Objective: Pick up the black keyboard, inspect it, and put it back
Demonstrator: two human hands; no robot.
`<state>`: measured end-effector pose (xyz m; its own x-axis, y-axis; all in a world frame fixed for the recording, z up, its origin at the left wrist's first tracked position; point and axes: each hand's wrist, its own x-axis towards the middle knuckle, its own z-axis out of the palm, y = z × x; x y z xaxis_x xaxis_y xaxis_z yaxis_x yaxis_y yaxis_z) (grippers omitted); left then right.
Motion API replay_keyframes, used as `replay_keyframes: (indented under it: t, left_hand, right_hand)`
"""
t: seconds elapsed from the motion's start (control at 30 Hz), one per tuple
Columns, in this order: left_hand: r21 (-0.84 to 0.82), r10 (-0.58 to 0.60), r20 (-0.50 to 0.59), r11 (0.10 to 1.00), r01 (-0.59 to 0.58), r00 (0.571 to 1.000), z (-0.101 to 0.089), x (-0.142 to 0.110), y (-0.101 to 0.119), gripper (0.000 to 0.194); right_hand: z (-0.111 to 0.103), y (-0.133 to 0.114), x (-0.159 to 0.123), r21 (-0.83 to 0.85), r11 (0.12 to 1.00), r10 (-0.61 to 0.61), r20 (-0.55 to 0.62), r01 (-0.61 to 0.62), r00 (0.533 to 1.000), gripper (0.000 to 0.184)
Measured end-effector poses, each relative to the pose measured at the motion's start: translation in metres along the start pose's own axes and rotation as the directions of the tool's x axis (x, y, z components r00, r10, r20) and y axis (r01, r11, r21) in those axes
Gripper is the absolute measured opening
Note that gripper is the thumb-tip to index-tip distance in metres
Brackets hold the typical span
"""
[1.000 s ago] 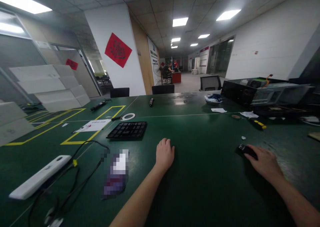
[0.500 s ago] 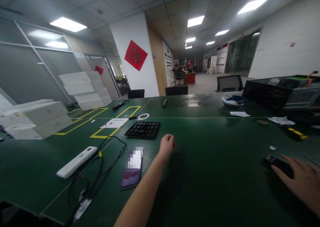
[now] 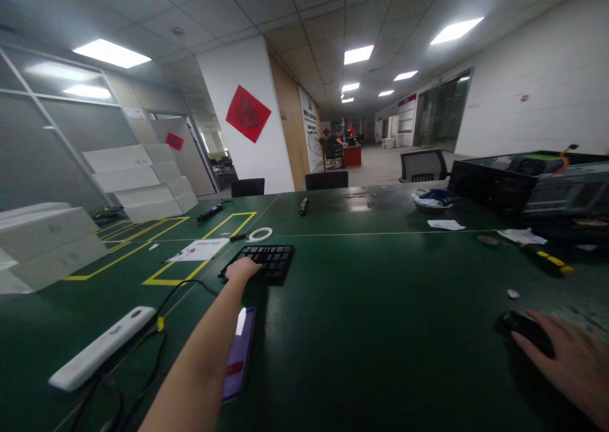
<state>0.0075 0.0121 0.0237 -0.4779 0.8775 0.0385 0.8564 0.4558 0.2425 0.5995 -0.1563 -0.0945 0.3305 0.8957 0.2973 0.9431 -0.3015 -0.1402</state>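
My left hand [image 3: 243, 268] is over the near left part of a black gridded tray [image 3: 278, 264], its fingers curled together. Whatever the fingertips hold, if anything, is hidden. At the right edge my right hand [image 3: 568, 359] is wrapped around a black oblong object [image 3: 530, 332] held low over the table; its exact kind is not clear. A phone with a purple screen [image 3: 240, 356] lies partly behind my left forearm. Close to my right hand sits a small pale piece [image 3: 512, 294].
A white power strip [image 3: 102, 349] with black cables lies at left. White boxes [image 3: 52, 242] are stacked behind it. A white ring-shaped item [image 3: 261, 234], a paper sheet [image 3: 200, 249] and a black cylinder [image 3: 303, 206] lie farther back. An open computer case [image 3: 495, 184] and a yellow-black tool [image 3: 552, 262] are at right.
My left hand has moved left from beside the tray to over it. My right hand stays around the black object. The whole view has shifted slightly to the right.
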Motion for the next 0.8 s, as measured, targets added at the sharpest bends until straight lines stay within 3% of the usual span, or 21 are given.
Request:
replay_keyframes:
  t: [0.13,0.33,0.47,0.6,0.67,0.73,0.8]
  left_hand:
    - [0.056,-0.046,0.093,0.998,0.041,0.995,0.006,0.012,0.01,0.042]
    - [0.068,-0.043,0.111,0.997,0.036,0.993,0.011,0.009,0.014,0.038]
    - [-0.003,0.052,0.085,0.999,-0.052,0.995,0.012,-0.007,0.025,0.034]
    - [-0.169,0.236,0.026,0.959,-0.228,0.972,0.014,-0.05,0.061,0.037]
    - [-0.292,0.364,-0.018,0.889,-0.353,0.931,0.019,-0.086,0.082,0.037]
    - [-0.624,0.537,-0.102,0.621,-0.474,0.837,0.027,-0.128,0.102,0.038]
    - [-0.823,0.647,-0.121,0.359,-0.441,0.752,0.037,-0.171,0.115,0.038]
  right_hand:
    - [-0.001,-0.001,0.0,0.028,0.999,0.02,0.001,-0.02,1.0,0.063]
    - [0.013,0.01,0.001,0.047,0.998,-0.035,-0.048,0.037,0.998,0.058]
    - [0.008,0.014,0.004,0.185,0.983,-0.009,-0.035,0.015,0.999,0.056]
    - [-0.022,-0.018,0.007,0.443,0.896,-0.01,0.101,-0.035,0.995,0.055]
    - [-0.042,-0.052,0.004,0.563,0.826,-0.079,0.132,-0.009,0.988,0.052]
    - [-0.06,-0.09,-0.003,0.662,0.75,-0.142,0.176,-0.01,0.974,0.05]
    - [-0.071,-0.125,-0.013,0.767,0.64,-0.224,0.235,-0.039,0.946,0.05]
